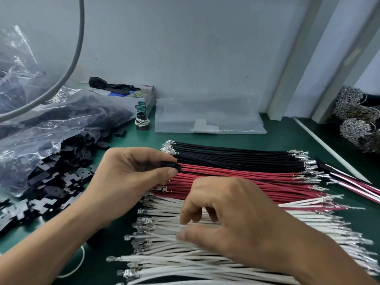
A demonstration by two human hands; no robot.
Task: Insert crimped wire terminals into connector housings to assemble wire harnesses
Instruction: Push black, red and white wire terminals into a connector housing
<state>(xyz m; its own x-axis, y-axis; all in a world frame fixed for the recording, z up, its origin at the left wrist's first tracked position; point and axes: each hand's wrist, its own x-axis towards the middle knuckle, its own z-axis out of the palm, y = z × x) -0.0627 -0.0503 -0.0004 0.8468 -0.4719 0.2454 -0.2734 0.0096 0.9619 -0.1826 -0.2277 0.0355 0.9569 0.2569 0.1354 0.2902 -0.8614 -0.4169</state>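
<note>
My left hand pinches a small black connector housing between thumb and fingers, above the left ends of the wires. Three rows of crimped wires lie on the green mat: black wires farthest, red wires in the middle, white wires nearest. My right hand hovers over the white wires with fingers curled down onto them; it is blurred, and whether it holds a wire is unclear.
A heap of black housings spills from a clear plastic bag at left. A tissue box, a tape roll and an empty clear bag sit at the back. Bundled terminals and finished harnesses lie at right.
</note>
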